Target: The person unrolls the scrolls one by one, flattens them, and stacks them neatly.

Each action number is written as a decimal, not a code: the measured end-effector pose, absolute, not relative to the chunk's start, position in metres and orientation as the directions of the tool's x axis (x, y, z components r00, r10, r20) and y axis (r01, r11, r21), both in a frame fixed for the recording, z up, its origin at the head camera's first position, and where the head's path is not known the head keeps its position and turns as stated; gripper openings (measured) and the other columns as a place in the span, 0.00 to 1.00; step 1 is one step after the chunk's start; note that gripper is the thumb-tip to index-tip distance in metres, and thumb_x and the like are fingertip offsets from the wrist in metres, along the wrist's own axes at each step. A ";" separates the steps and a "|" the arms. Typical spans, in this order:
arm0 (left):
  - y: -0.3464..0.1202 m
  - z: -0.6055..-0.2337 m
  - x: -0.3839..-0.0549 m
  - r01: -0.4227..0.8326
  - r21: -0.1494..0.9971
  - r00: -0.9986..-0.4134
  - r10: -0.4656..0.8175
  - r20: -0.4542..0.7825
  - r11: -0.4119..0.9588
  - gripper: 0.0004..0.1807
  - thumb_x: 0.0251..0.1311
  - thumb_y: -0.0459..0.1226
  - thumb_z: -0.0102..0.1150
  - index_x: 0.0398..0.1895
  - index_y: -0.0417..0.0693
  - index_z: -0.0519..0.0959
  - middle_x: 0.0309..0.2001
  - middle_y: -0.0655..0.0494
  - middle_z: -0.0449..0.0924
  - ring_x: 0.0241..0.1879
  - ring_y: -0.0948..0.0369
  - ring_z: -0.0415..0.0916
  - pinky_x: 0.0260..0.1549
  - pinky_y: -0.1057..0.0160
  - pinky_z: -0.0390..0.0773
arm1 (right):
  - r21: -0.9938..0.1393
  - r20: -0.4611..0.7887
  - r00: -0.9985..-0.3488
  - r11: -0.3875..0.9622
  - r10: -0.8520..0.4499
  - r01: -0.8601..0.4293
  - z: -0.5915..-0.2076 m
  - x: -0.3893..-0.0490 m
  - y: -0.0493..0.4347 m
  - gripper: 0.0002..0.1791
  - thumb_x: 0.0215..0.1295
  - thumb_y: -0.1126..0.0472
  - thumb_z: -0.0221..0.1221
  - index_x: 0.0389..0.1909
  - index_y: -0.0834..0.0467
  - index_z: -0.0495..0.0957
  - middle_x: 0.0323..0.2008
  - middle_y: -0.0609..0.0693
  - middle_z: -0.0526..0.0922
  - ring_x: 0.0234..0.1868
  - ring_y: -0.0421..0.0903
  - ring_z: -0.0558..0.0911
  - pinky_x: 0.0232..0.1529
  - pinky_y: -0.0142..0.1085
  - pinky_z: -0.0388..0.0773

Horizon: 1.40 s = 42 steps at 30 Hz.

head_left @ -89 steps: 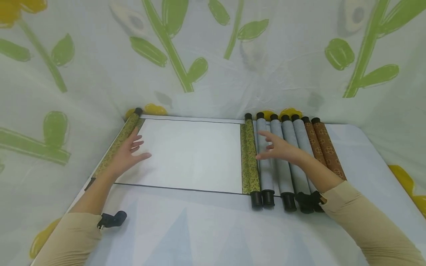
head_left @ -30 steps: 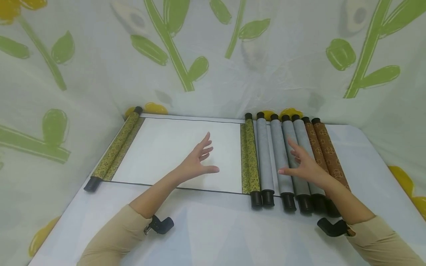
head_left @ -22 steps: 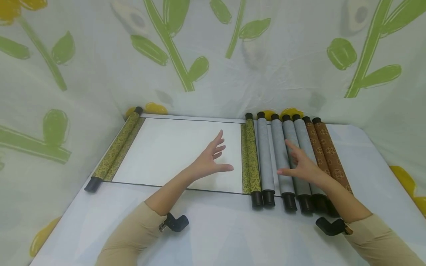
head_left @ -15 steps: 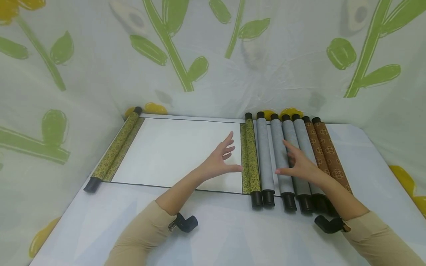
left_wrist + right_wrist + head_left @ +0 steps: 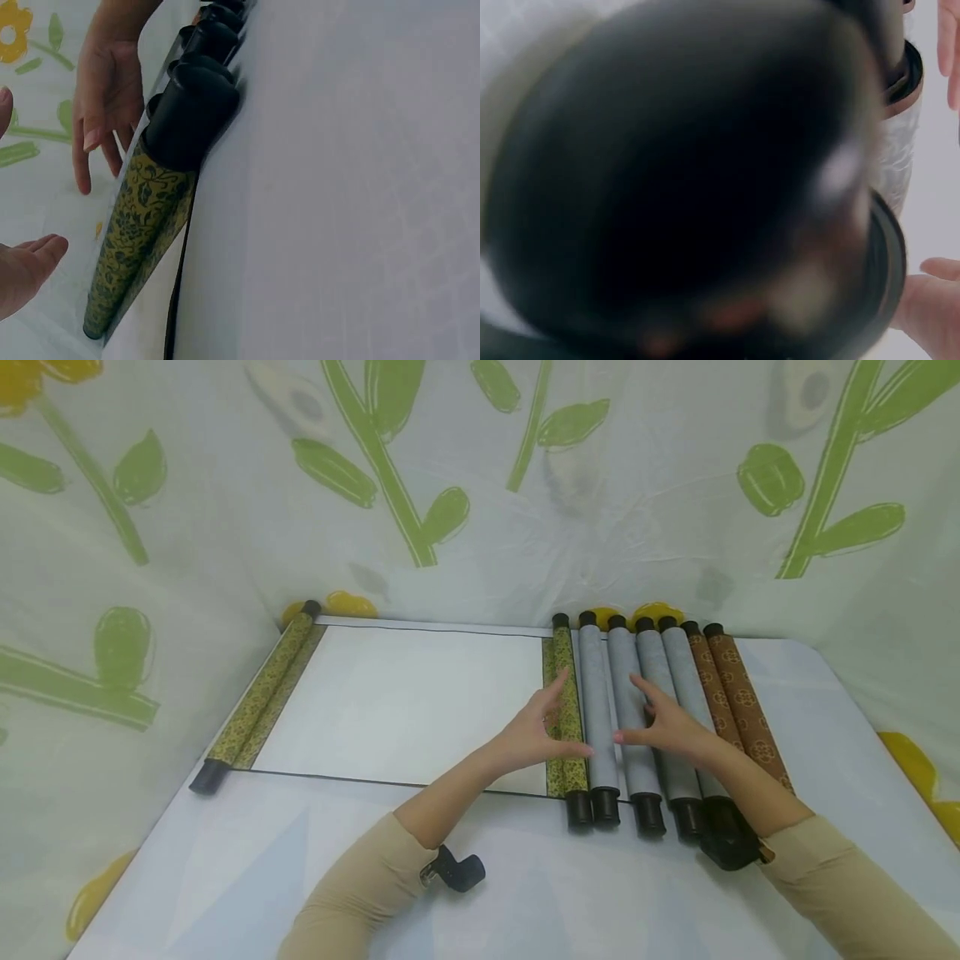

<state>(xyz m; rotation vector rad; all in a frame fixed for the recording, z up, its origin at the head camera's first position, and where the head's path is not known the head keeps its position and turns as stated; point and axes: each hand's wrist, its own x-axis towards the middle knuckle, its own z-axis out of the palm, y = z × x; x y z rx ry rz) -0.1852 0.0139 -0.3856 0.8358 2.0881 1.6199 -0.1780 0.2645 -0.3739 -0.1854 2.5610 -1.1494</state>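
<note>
Holding left grip (image 5: 528, 735) and right grip (image 5: 675, 727) spread wide, grasping nothing; flanking the leftmost gray roll (image 5: 597, 693), laid twelve-to-six, at three o'clock from left, nine from right, apparently nearer left.

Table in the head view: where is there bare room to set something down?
Bare table lies in front, between the sleeves, and right of the brown rolls. The white sheet is uncovered left of the left hand. Crowded: the gray rolls, side by side beneath the right hand.
</note>
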 end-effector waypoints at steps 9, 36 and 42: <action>0.039 -0.390 -0.186 0.228 0.949 -0.761 0.647 0.035 0.217 0.58 0.52 0.41 0.69 0.75 0.67 0.36 0.75 0.48 0.38 0.70 0.49 0.52 0.61 0.57 0.66 | -0.760 -0.259 -0.928 0.649 -0.268 0.025 -0.381 -0.186 0.263 0.60 0.56 0.51 0.66 0.74 0.60 0.32 0.73 0.68 0.35 0.68 0.74 0.43 0.59 0.68 0.52; 0.085 -0.389 -0.202 0.187 0.846 -0.776 0.603 -0.184 0.499 0.51 0.49 0.48 0.70 0.73 0.47 0.53 0.71 0.50 0.57 0.69 0.54 0.56 0.61 0.57 0.66 | -0.771 -0.281 -0.928 0.633 -0.246 0.065 -0.377 -0.190 0.254 0.55 0.59 0.51 0.64 0.74 0.59 0.35 0.72 0.70 0.36 0.67 0.75 0.44 0.59 0.67 0.54; 0.100 -0.384 -0.205 0.239 0.739 -0.777 0.580 -0.243 0.630 0.48 0.48 0.49 0.70 0.71 0.45 0.59 0.68 0.50 0.63 0.67 0.54 0.59 0.59 0.60 0.68 | -0.754 -0.271 -0.935 0.654 -0.231 0.057 -0.376 -0.189 0.256 0.53 0.60 0.50 0.62 0.74 0.61 0.38 0.71 0.73 0.40 0.67 0.75 0.46 0.60 0.66 0.54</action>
